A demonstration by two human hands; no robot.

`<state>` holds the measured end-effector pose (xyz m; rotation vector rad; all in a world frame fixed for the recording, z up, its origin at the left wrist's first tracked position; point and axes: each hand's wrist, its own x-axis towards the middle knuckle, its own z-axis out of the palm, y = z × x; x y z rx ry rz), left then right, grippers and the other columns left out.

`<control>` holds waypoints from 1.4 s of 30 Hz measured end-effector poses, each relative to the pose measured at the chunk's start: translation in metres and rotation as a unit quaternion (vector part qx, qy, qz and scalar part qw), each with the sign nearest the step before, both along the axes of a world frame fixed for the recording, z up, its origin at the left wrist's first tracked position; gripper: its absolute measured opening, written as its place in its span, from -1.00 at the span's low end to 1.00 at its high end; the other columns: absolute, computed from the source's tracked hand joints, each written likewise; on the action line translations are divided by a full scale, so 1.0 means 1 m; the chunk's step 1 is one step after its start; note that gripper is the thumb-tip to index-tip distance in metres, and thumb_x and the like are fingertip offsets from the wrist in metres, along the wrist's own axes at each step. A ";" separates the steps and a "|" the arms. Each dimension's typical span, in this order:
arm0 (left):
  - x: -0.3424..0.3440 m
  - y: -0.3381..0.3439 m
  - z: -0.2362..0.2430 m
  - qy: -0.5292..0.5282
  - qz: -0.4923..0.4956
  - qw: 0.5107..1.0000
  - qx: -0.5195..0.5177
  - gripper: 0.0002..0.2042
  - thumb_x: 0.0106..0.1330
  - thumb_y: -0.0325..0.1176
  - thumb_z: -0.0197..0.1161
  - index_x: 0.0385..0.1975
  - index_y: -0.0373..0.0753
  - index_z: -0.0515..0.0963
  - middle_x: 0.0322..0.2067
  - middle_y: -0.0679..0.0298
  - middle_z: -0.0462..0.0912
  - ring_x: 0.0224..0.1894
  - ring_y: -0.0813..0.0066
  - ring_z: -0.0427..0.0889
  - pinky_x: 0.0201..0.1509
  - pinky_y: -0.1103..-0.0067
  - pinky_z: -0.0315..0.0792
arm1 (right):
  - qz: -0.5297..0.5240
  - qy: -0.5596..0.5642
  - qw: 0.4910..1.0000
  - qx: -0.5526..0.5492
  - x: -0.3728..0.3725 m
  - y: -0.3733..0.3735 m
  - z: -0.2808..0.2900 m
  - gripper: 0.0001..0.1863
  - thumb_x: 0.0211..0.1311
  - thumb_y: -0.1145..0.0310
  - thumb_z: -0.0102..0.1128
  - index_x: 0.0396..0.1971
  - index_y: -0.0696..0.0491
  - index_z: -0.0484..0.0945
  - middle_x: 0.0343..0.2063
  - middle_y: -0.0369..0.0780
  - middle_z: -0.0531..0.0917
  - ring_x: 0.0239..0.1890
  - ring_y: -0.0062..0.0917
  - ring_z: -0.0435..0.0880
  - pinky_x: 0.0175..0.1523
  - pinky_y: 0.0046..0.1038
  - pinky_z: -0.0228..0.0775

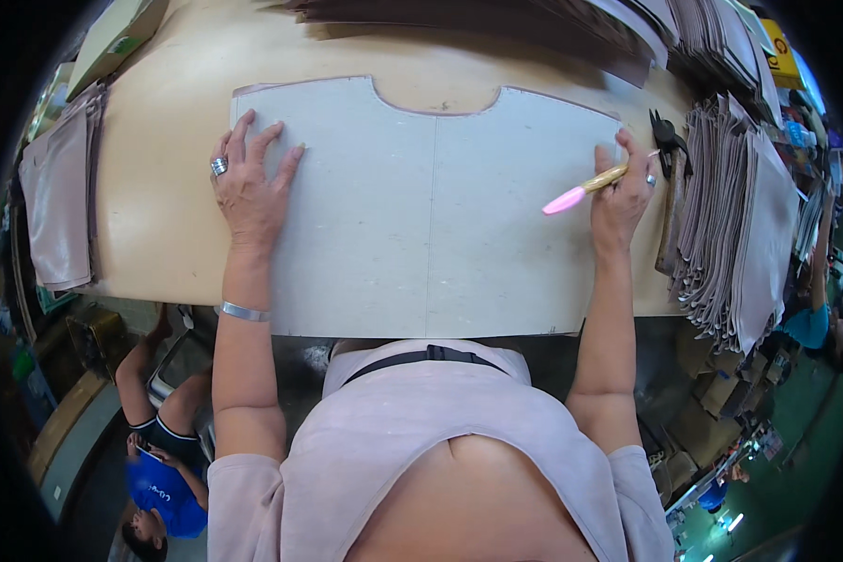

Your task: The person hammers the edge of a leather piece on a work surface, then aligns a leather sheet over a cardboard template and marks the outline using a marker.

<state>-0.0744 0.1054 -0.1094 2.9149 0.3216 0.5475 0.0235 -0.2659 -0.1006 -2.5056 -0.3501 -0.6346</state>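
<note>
A large pale grey garment pattern (375,215) with a scooped neckline lies flat on the table, a line running down its middle. Thin mauve edges of fabric (571,105) show from under its top rim. My left hand (253,183) rests on the pattern's upper left part, fingers spread, with a ring on one finger. At the pattern's right edge, my right hand (620,201) grips a pen (581,190) with a gold-brown barrel and a pink end pointing left and toward me.
Folded mauve fabric stacks lie on the right (731,215) and left (58,192) of the tan table (150,234); more fabric (496,23) lies along the far side. A black-topped tool (667,140) lies beside the right stack. A seated person in blue (169,487) is at lower left.
</note>
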 end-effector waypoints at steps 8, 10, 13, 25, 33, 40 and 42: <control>0.000 0.001 -0.003 0.001 -0.012 1.000 -0.005 -0.68 0.11 -0.16 0.27 -0.13 -0.05 0.51 0.10 0.27 0.38 0.12 0.14 0.30 0.14 0.31 0.25 | 0.118 0.249 0.827 0.491 0.016 0.076 0.014 -0.72 0.25 0.23 -0.04 -0.31 0.15 0.53 -0.42 -0.26 0.56 -0.35 -0.62 0.53 -0.20 -0.59 0.36; 0.001 0.003 -0.005 -0.004 -0.010 0.999 -0.031 -0.66 0.09 -0.11 0.27 -0.13 -0.01 0.51 0.12 0.29 0.36 0.14 0.12 0.27 0.17 0.27 0.18 | 0.106 0.284 0.813 0.497 0.022 0.094 0.014 -0.78 0.20 0.32 -0.01 -0.30 0.15 0.53 -0.43 -0.24 0.57 -0.41 -0.67 0.52 -0.23 -0.63 0.38; 0.000 -0.003 0.003 0.006 0.001 1.000 -0.024 -0.67 0.09 -0.21 0.28 -0.13 -0.08 0.51 0.10 0.25 0.38 0.12 0.11 0.30 0.16 0.30 0.23 | 0.145 0.297 0.805 0.493 0.032 0.115 0.009 -0.82 0.14 0.40 0.05 -0.30 0.16 0.53 -0.44 -0.26 0.56 -0.42 -0.68 0.51 -0.21 -0.64 0.38; -0.002 -0.003 0.006 0.043 0.009 0.998 -0.036 -0.65 0.07 -0.19 0.28 -0.12 -0.06 0.49 0.16 0.29 0.29 0.16 0.09 0.22 0.21 0.27 0.10 | 0.244 0.319 0.824 0.400 0.047 0.208 -0.001 -0.93 0.00 0.52 -0.05 -0.62 0.14 0.32 -0.72 -0.34 0.38 -0.64 -0.70 0.32 -0.54 -0.58 0.18; -0.002 -0.003 0.008 0.057 0.009 0.998 -0.037 -0.63 0.09 -0.17 0.26 -0.09 -0.07 0.46 0.17 0.28 0.28 0.17 0.07 0.20 0.22 0.25 0.07 | 0.239 0.281 0.859 0.357 0.050 0.209 -0.015 -0.95 -0.04 0.51 -0.06 -0.61 0.14 0.33 -0.71 -0.28 0.39 -0.63 -0.63 0.33 -0.51 -0.54 0.20; -0.001 -0.004 0.009 0.060 0.008 0.997 -0.039 -0.63 0.10 -0.16 0.25 -0.09 -0.07 0.46 0.17 0.28 0.28 0.18 0.08 0.19 0.22 0.24 0.07 | 0.237 0.300 0.848 0.367 0.051 0.208 -0.018 -0.95 -0.04 0.50 -0.04 -0.60 0.14 0.35 -0.68 -0.28 0.40 -0.60 -0.62 0.35 -0.48 -0.54 0.20; -0.001 -0.003 0.008 0.059 0.008 0.997 -0.039 -0.63 0.10 -0.16 0.25 -0.09 -0.07 0.46 0.17 0.28 0.28 0.18 0.08 0.19 0.22 0.24 0.07 | 0.238 0.309 0.845 0.366 0.052 0.208 -0.019 -0.95 -0.04 0.50 -0.04 -0.60 0.14 0.35 -0.69 -0.28 0.40 -0.60 -0.62 0.36 -0.48 -0.55 0.20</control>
